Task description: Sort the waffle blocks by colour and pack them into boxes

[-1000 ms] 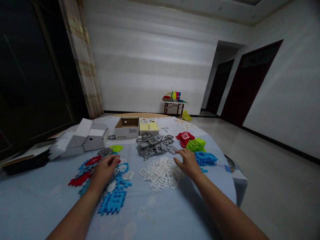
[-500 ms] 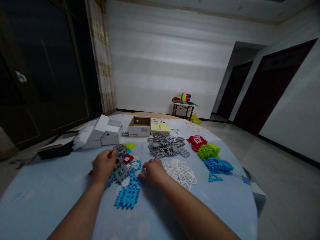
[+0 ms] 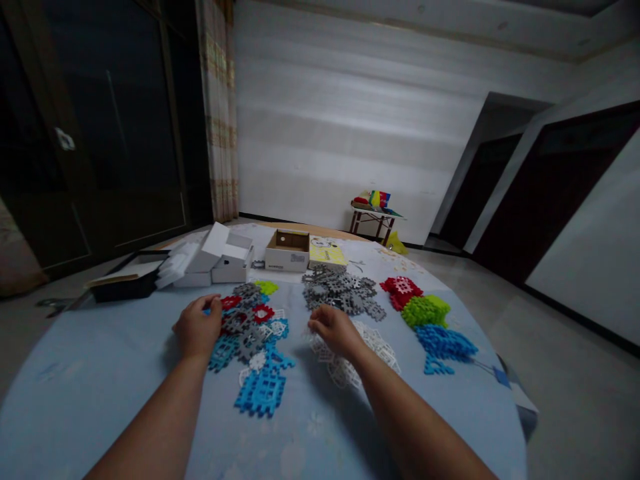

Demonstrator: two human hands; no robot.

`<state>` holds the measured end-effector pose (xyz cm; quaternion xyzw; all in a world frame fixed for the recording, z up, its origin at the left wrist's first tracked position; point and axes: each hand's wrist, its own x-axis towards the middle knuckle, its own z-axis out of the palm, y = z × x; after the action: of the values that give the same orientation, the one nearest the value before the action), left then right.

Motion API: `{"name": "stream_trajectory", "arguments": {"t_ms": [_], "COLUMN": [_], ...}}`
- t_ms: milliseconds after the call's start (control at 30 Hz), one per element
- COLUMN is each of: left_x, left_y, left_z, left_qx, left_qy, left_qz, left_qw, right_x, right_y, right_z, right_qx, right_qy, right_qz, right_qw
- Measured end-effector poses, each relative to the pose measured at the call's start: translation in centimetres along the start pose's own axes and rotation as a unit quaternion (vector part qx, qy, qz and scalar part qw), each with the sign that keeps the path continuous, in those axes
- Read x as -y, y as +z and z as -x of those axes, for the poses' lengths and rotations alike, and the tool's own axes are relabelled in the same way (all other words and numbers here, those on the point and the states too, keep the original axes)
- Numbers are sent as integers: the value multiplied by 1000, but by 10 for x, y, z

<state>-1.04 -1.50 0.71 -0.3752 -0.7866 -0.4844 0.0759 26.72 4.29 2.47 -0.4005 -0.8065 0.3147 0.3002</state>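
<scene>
My left hand (image 3: 199, 325) is closed at the left edge of a mixed heap of interlocking plastic pieces (image 3: 250, 340), grey, blue, red and white. A bit of blue plastic shows between its thumb and fingers. My right hand (image 3: 339, 330) hovers at the left side of a pile of white openwork pieces (image 3: 377, 347), covering part of it. Its fingers are pinched, and a faint white piece shows at the tips. Blue pieces (image 3: 261, 393) lie at the near end of the mixed heap. Beyond my right hand is a grey pile (image 3: 340, 290).
Red (image 3: 401, 292), green (image 3: 425, 311) and blue (image 3: 446, 341) piles line the right side. Along the back stand an open box (image 3: 287, 259), a yellow box lid (image 3: 326, 253), white boxes (image 3: 233, 257) and a black box (image 3: 127, 283). A blue cloth (image 3: 125, 380) covers the round table.
My right hand has moved right, from the mixed heap to the white pile. My left hand stays by the heap's left edge, where blue now shows in its fingers. The view has shifted slightly.
</scene>
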Motion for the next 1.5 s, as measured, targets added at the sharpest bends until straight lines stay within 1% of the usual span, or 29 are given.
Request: {"name": "stream_trajectory", "arguments": {"t_ms": [167,233,300,433,567,633,733,833,933,1067,1133,1233,1333,1500], "left_x": [3,5,6,9,12,13,15,16,17,17,16,14,13,12], "left_y": [3,3,3,0,-1,0,1,4,6,9,10,11,12,12], "left_z": [-1,-1,-1,-1,-5,-6,-7,-7,-6,-6,-6,-5,-3,-3], "left_qx": [13,16,21,31,9,0,-5,-8,-11,-11,-8,0,8,20], "left_qy": [-23,-31,-40,-54,-84,-94,-101,-102,-103,-99,-95,-88,-81,-73], "left_qz": [20,25,27,29,30,34,41,51,59,65,66,66,64,60], "left_qw": [999,999,999,998,996,995,994,994,993,993,993,994,995,995], "right_x": [-16,-23,-30,-40,-41,-39,-29,-11,6,18,19,19,20,20], "right_y": [-56,-73,-85,-96,-97,-94,-85,-66,-38,8,29,53,65,67], "right_z": [16,21,23,22,19,17,12,-1,-20,-49,-61,-74,-80,-81], "right_qx": [-14,-23,-38,-71,-51,-52,-68,-44,5,82,100,103,103,114], "right_qy": [-10,-7,3,17,27,33,29,2,-26,-24,-15,-4,9,16], "right_qz": [-3,12,35,48,58,70,91,116,150,234,258,275,291,293], "right_qw": [1000,1000,999,996,997,996,993,992,988,968,961,956,951,949]}}
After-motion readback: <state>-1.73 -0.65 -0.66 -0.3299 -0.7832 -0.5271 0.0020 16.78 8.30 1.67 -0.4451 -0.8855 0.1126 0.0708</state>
